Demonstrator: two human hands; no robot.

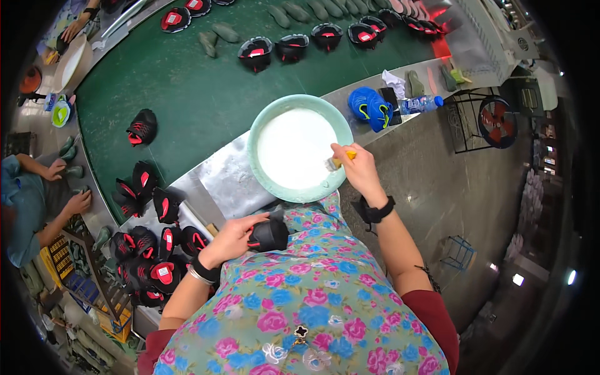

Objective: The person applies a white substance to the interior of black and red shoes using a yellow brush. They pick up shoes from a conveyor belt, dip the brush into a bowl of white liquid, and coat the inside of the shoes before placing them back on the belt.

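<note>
My left hand [230, 240] is closed around a black shoe upper [270, 235], held low in front of the flowered apron [312, 287]. A paintbrush [334, 164] with a yellow handle is gripped in my right hand [360, 169], over the right side of a pale green basin [261, 172]. Its bristles point inward, close to the white liquid [297, 144] in the basin; whether they touch it I cannot tell. The basin stands at the near edge of the bench, partly on its metal border.
A green conveyor belt [187, 106] carries black-and-red shoe uppers [255, 54] and grey shoe lasts [225, 32]. More uppers [164, 272] are heaped at the left. Blue shoes [370, 107] and a water bottle [420, 104] stand right of the basin. A co-worker's hand [78, 203] shows far left.
</note>
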